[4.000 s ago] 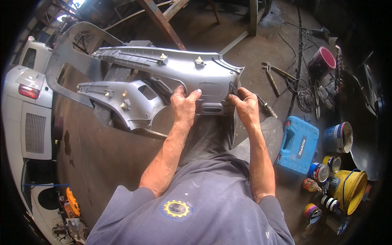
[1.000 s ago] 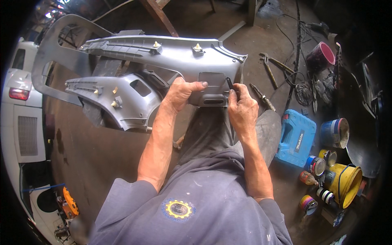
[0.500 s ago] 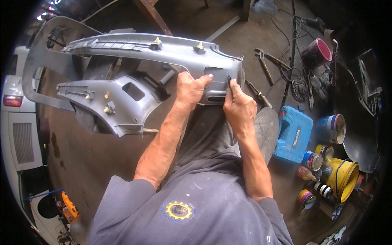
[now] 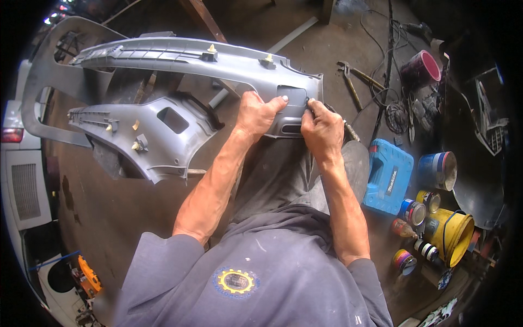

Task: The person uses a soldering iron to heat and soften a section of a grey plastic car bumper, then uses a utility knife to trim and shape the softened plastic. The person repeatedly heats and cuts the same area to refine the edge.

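A long silver-grey plastic trim panel [image 4: 234,68], with pale clips on its ribbed inner side, lies across my knees. My left hand [image 4: 256,115] is closed on its near edge, thumb pressed beside a darker rectangular patch [image 4: 294,96]. At the right side of that patch, my right hand [image 4: 322,126] pinches a thin dark tool [image 4: 309,100]; only its tip shows, so its kind is unclear. The oval slot [image 4: 291,129] lies between my hands. To the left, a second grey trim panel [image 4: 158,131] with a square opening rests on a support.
A grey metal frame [image 4: 32,109] stands at the left. Pliers [image 4: 351,87] and cables lie on the floor ahead. At the right are a blue tool case [image 4: 389,174], a yellow bucket [image 4: 449,234], a pink-rimmed bucket [image 4: 422,70] and several cans. A white vehicle part [image 4: 27,185] borders the left.
My right hand has tilted and moved slightly right, its fingers closer to the panel, and less of the dark tool shows. My left hand keeps its hold. The view has shifted slightly.
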`<state>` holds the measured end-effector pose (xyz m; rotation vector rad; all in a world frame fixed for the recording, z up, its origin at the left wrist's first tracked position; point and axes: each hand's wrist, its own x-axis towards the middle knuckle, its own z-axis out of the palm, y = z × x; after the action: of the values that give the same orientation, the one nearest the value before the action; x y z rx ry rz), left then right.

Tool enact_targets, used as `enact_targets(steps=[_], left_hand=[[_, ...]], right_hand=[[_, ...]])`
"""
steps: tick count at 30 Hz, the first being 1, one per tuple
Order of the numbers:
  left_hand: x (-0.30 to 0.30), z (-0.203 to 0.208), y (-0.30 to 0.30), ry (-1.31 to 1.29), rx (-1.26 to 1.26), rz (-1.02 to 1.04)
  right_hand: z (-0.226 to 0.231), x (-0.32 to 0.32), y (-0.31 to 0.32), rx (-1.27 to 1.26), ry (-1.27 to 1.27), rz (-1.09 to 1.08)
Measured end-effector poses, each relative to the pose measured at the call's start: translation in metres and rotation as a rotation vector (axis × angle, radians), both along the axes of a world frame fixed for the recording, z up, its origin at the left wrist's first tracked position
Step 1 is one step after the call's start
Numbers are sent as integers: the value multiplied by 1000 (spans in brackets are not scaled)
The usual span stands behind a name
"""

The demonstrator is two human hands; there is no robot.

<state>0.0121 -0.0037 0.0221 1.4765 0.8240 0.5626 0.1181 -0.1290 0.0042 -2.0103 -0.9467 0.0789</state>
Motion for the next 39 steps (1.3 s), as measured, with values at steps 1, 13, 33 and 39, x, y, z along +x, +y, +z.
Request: enact_targets(steps=[1,13,33,39], left_hand=[[0,0,0,17,16,12],[-2,-11,10,-144,-65,-64],[-13,2,4,-171,-45,-82],[-22,-23,17,26,20,41]], right_hand=[[-1,1,2,17,-3,0],[30,29,12,-286,113,225],[24,75,-133,1003,1284,93],[-39,81,-138,1021,1440,-149]])
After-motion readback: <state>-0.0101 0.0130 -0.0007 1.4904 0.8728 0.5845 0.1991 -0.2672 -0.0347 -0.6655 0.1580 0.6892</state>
